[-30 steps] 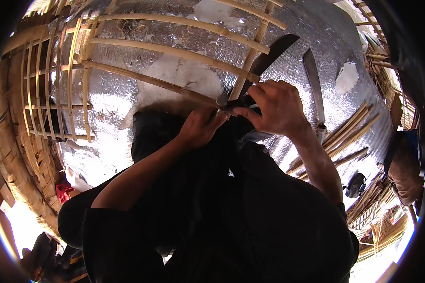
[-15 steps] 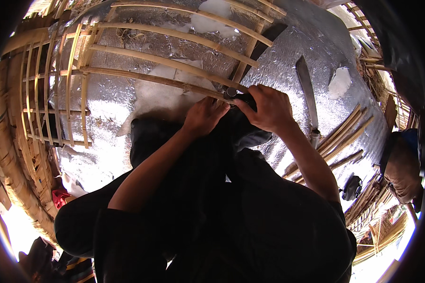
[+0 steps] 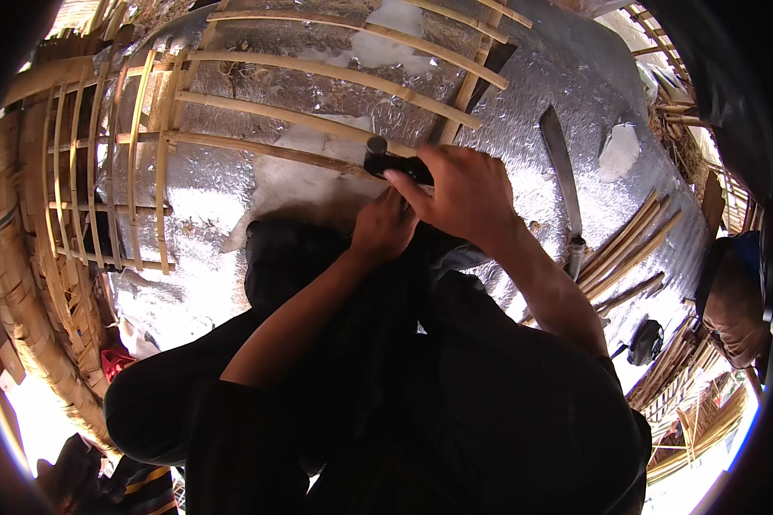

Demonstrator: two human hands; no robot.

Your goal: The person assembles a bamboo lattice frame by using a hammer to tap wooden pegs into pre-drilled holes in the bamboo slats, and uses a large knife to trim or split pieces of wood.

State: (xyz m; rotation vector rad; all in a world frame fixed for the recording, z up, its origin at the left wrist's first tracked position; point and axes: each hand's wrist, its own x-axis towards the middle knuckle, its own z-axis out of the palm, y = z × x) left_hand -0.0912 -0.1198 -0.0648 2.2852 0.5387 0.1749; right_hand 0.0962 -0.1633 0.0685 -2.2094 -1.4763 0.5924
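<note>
this looks like a makeshift craft workshop, worked at floor level. a slatted frame (image 3: 369, 81) of bamboo-like strips lies over a crinkled silver sheet (image 3: 593, 94), with a long blade (image 3: 559, 154) and loose strips (image 3: 623, 243) nearby. more split, plaited-looking material (image 3: 19, 300) lines the left edge.

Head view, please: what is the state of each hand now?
Left hand: fingers bent near a bamboo strip; what they hold cannot be told.
Right hand: closed, holding a dark tool with round head.
</note>
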